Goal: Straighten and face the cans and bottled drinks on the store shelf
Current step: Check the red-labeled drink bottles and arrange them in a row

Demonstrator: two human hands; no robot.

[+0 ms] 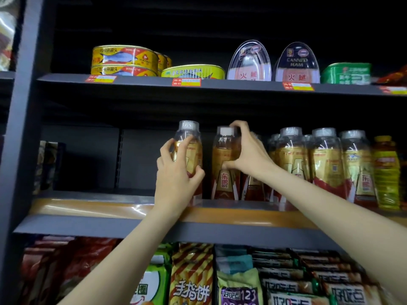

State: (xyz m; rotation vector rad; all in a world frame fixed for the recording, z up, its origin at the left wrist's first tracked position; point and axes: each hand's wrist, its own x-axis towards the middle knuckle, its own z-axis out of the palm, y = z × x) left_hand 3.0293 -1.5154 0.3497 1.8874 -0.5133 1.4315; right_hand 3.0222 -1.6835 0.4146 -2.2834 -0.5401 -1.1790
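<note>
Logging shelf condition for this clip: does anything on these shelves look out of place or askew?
Nothing is spilled or damaged. On the middle shelf, the bottle in the left hand stands apart from the bottle in the right hand, and the shelf left of it lies bare. The labels of the bottles at the right face differing ways.

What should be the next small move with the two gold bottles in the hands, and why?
Probably set the left bottle down beside the right bottle, label forward. The left hand grips it apart from the row, and its label is mostly hidden behind the fingers. The right hand holds its neighbour, whose label already faces front, at the middle shelf edge.
</note>
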